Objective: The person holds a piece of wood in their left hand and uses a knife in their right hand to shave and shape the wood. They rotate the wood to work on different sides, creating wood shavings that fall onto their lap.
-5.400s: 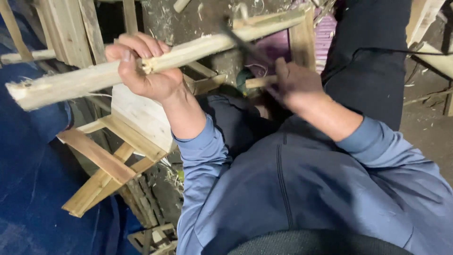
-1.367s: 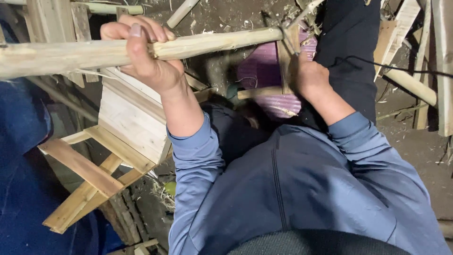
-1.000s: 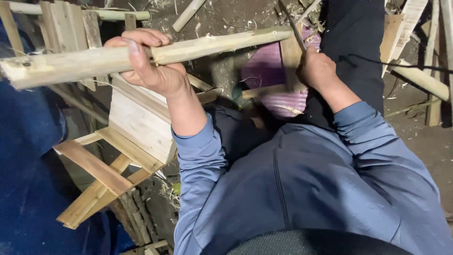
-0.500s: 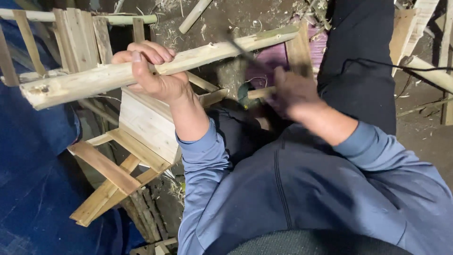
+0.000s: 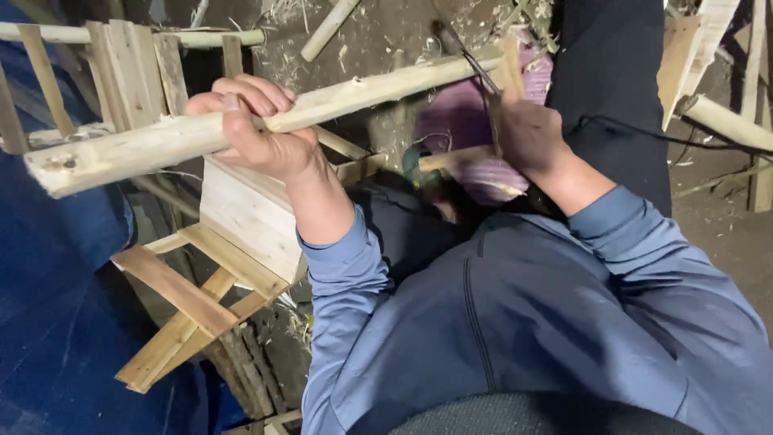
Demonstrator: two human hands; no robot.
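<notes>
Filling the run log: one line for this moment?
left hand: grips pale wooden pole | right hand: holds dark thin blade at pole's far end

I see a dirt floor (image 5: 378,32) strewn with wood shavings and straw, dimly lit. Below my fingers sits a small slatted wooden frame (image 5: 201,274); beyond them, upright wooden slats (image 5: 129,64). Blue tarpaulin (image 5: 56,338) covers the left side, with loose wooden offcuts (image 5: 725,121) far right
</notes>
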